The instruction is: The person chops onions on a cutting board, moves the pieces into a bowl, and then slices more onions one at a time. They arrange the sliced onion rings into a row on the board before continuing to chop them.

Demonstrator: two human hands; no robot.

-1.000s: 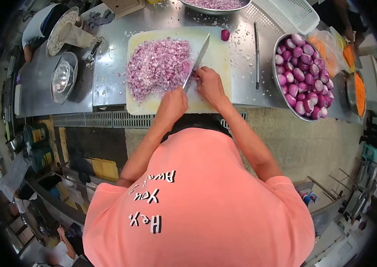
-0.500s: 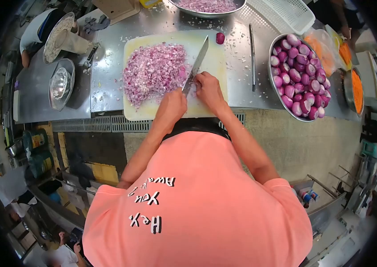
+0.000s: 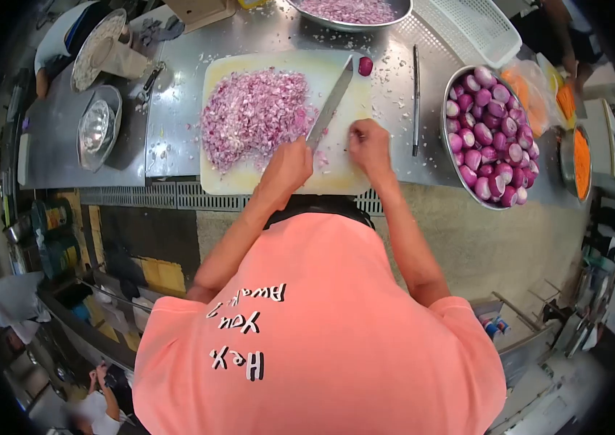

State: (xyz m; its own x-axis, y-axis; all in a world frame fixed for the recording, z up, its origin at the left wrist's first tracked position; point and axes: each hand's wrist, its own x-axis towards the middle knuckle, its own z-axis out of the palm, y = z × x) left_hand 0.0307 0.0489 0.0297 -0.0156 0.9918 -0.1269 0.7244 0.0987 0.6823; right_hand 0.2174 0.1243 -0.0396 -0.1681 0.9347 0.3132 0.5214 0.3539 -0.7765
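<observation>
- Shiny stainless-steel table (image 3: pixel 177 134) spans the kitchen workspace, strewn with pale scraps.
- On it lies a rectangular, off-white plastic cutting board (image 3: pixel 351 174), a broad heap of finely chopped purple-and-white onion (image 3: pixel 253 116) covering its left part.
- The person's left hand (image 3: pixel 287 172) has its fingers wrapped around the hidden handle of a long, broad-bladed metal knife (image 3: pixel 332 103), which slants over the board, pointing away and rightward.
- The right hand (image 3: pixel 370 148), apart from the knife, is over the board's right edge, fingers curled narrow; whether they pinch anything cannot be told.
- Small onion bits lie between the hands.
- One round, dark purple onion (image 3: pixel 365 66) sits near the knife's tip, at the board's far right corner.
- Farther right are a slim, dark metal rod (image 3: pixel 416 101) and a round steel bowl (image 3: pixel 444 134) heaped with peeled purple onions (image 3: pixel 494 138).
</observation>
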